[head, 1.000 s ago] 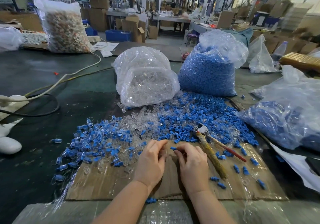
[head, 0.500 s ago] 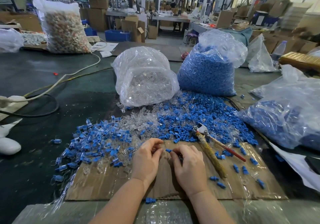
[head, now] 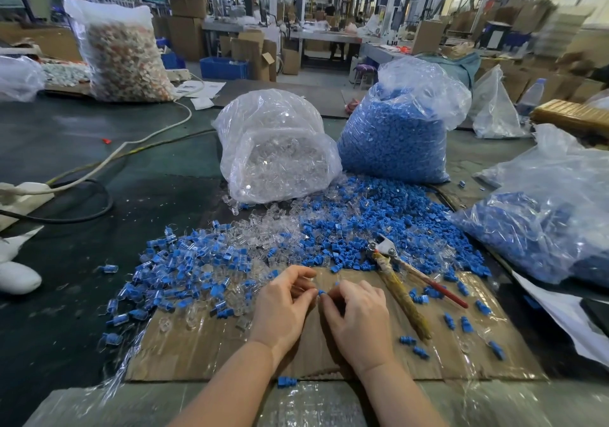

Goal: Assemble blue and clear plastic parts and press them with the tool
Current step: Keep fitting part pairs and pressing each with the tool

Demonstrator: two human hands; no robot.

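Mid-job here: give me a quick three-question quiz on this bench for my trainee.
1. True or false: the metal pliers with wrapped handles are held in the right hand.
2. Which sits further left: A, the clear bag of transparent plastic parts, or B, the clear bag of blue plastic parts?
3. What colour is the small plastic piece between the fingertips of the left hand and right hand?

Key: 1 false; 2 A; 3 blue.

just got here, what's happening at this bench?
A person is fitting small plastic parts together by hand. Both hands, left and right, meet over the cardboard sheet, pinching a small blue part between the fingertips. The pliers-like press tool lies untouched to the right. Loose blue and clear parts are heaped ahead.
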